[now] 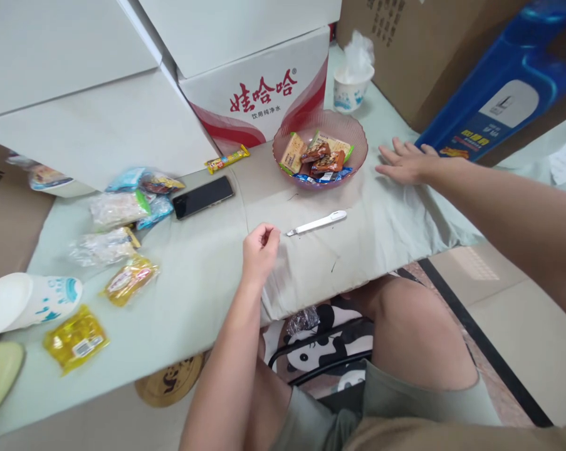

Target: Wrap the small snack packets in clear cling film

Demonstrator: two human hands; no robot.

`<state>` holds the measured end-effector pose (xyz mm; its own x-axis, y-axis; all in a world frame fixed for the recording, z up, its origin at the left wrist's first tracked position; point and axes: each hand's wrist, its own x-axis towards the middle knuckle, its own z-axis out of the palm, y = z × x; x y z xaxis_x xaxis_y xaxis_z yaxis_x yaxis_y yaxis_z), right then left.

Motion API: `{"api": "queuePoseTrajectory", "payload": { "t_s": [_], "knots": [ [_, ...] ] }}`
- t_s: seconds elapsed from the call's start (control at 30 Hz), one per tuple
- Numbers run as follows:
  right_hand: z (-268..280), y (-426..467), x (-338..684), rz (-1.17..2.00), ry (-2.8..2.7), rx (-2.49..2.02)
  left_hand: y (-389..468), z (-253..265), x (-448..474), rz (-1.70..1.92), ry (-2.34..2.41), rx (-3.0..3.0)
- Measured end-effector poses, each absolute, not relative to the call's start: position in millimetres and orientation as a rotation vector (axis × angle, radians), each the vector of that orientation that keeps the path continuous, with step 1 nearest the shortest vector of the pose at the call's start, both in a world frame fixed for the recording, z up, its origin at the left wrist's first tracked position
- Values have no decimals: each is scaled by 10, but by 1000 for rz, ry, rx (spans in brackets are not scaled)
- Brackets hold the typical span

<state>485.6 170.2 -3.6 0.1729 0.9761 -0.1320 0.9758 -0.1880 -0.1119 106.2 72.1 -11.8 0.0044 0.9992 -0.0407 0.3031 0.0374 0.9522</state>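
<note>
My left hand [261, 252] is closed over the cloth, thumb and fingers pressed together; whatever may be in them is hidden. Just right of its fingertips lies a white utility knife [316, 223] with a small piece of blade out, apart from the hand. Several dark specks and thin strands lie around the knife. My right hand [407, 161] rests flat on the cloth, fingers spread, at the foot of a large blue bottle [492, 106]. Left of that hand stands a pink see-through bowl [363, 147] with several wrapped snacks [328, 164] inside.
A black phone [204, 197] and a yellow snack stick [227, 159] lie near white cartons [264, 94]. Several snack packets [120, 207] are scattered at the left, beside a tipped paper cup [52, 300]. Another paper cup [351, 94] holds crumpled plastic at the back.
</note>
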Motion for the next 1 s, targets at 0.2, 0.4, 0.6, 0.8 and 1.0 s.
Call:
{"api": "queuePoseTrajectory", "payload": {
  "t_s": [0.2,0.4,0.6,0.8,1.0],
  "knots": [
    [44,1639,4870,189,-2028,-2284,709,-101,1050,1028,1404,1418],
    [526,1139,4547,-76,-2017,-2030,594,-85,924,1088,1348,1409],
    [927,813,3339,-107,-2159,-1999,405,13,622,1083,1380,1418],
    [838,875,1731,-20,-2699,-1375,284,47,312,860,1560,1632],
    [730,828,127,13,-2955,-763,199,36,85,621,1526,1740]
  ]
}}
